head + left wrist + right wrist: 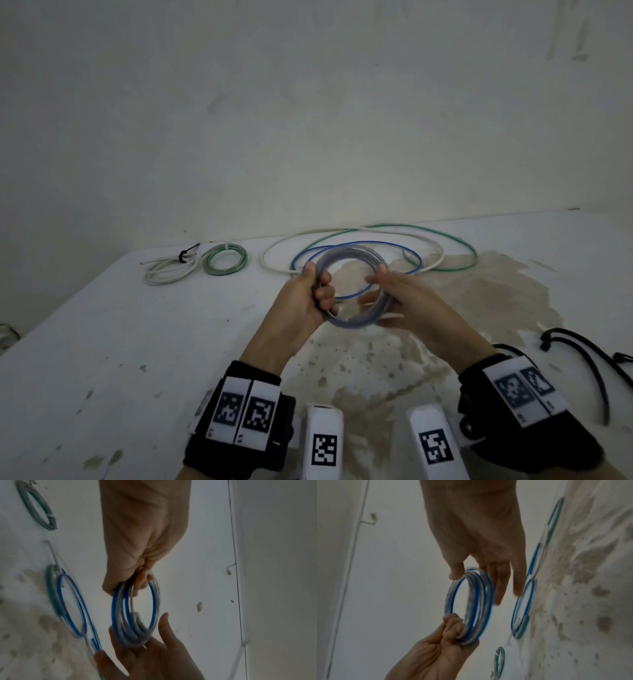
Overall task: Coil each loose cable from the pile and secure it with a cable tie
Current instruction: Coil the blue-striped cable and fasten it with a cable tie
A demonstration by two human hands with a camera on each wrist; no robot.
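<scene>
I hold a coil of blue-and-clear cable [349,256] above the table. My left hand [320,291] grips its left side, fingers curled round the turns [135,615]. My right hand [380,287] lies against the right side with straight fingers [500,588] behind the coil [471,605] and the thumb on its near edge. The cable's loose blue loop [412,262] still lies on the table behind, crossing a loose white cable [270,250] and a loose green cable [459,240]. Black cable ties [582,356] lie at the right.
At the back left lie a white coil [171,272] bound with a black tie and a green coil [224,263] bound with a white tie. The white table [102,342] has a brown stained patch [479,301] under the loose cables. A wall rises directly behind.
</scene>
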